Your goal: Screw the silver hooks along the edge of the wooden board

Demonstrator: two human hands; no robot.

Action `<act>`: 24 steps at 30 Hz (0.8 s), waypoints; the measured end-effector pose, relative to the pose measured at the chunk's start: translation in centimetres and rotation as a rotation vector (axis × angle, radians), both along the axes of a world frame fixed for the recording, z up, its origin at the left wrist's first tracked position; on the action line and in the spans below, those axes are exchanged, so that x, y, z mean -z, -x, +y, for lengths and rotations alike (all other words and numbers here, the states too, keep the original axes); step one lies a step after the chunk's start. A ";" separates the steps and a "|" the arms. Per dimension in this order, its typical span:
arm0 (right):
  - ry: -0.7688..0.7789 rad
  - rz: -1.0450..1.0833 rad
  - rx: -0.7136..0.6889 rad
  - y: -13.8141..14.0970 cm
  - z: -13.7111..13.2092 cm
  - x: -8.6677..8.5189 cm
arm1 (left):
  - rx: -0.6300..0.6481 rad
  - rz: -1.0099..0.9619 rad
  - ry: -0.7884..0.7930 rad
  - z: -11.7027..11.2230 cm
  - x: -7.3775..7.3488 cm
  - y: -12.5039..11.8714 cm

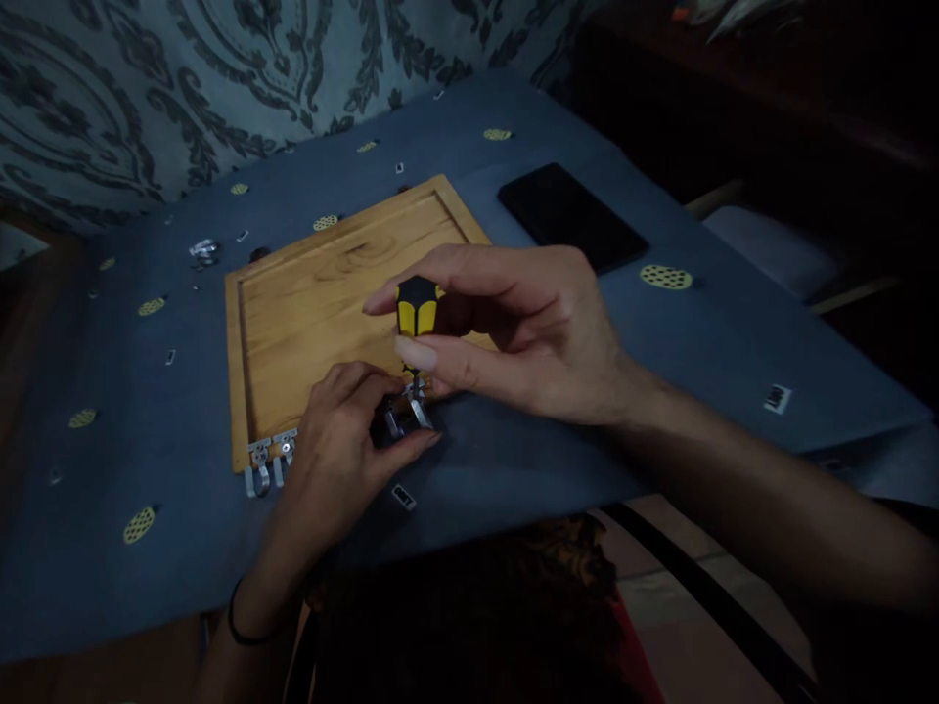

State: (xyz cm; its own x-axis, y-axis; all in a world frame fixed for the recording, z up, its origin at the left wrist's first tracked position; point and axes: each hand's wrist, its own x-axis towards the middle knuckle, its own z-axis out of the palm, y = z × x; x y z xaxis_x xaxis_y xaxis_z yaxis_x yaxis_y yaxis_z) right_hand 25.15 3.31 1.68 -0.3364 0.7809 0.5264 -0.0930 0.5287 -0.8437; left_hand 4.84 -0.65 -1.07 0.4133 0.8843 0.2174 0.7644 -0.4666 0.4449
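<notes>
A wooden tray-like board (315, 293) lies on a blue cloth. My right hand (528, 332) is closed round a short yellow and black screwdriver (416, 311), held upright with its tip down on a metal hook bracket (408, 413) at the board's near edge. My left hand (344, 440) is closed on that bracket, pinching it against the wood. Another metal hook bracket (265, 462) sits fixed at the board's near left corner.
A black phone (572, 217) lies on the cloth beyond the board to the right. Small loose metal parts (203, 251) lie at the far left. A patterned curtain hangs behind the table. The table's near edge runs just below my hands.
</notes>
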 end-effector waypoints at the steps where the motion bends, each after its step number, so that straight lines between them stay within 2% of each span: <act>1: -0.011 0.003 -0.011 0.0 0.0 0.0 | 0.003 0.000 -0.008 0.0 0.0 0.0; 5: -0.054 -0.009 -0.021 0.2 0.3 0.1 | 0.017 0.002 -0.033 -0.1 0.0 0.1; 13: -0.071 -0.012 0.034 0.6 0.2 0.2 | 0.009 -0.016 0.023 -0.1 -0.1 0.1; 15: -0.092 -0.027 0.085 0.7 0.0 0.1 | 0.004 -0.011 0.027 0.0 -0.1 0.0; 21: -0.084 0.100 0.378 0.9 -0.8 -0.6 | 0.016 -0.002 0.017 0.0 -0.3 0.0; 24: -0.125 0.067 0.372 0.9 -0.7 -0.6 | 0.021 -0.016 0.009 0.0 -0.3 0.1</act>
State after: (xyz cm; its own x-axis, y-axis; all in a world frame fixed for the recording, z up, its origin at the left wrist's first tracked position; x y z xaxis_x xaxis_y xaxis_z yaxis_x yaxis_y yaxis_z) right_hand 24.21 2.65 2.24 -0.0048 0.7712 0.6366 0.0716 0.6352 -0.7690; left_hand 4.75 -0.67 -0.75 0.4283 0.8774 0.2160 0.7472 -0.4783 0.4615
